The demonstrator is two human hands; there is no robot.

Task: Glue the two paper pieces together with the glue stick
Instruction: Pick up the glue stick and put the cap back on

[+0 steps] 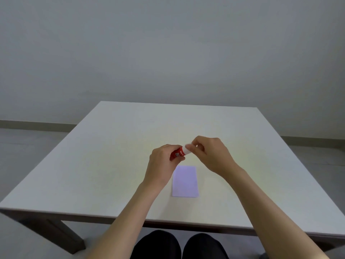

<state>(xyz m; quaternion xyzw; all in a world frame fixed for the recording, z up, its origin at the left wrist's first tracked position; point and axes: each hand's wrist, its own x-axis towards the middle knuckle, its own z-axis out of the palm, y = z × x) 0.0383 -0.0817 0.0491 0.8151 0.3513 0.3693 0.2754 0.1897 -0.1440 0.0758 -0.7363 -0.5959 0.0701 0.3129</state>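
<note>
A red glue stick (178,154) with a white cap is held above the table's middle. My left hand (162,161) grips its red body. My right hand (211,154) pinches the white cap end (187,149) with its fingertips. A pale lilac paper piece (185,181) lies flat on the table just below both hands, toward me. I see only one rectangle of paper; whether a second piece lies on or under it cannot be told.
The white square table (112,165) has dark legs and stands on a grey floor before a plain wall. My knees in dark trousers (179,245) show under the near edge.
</note>
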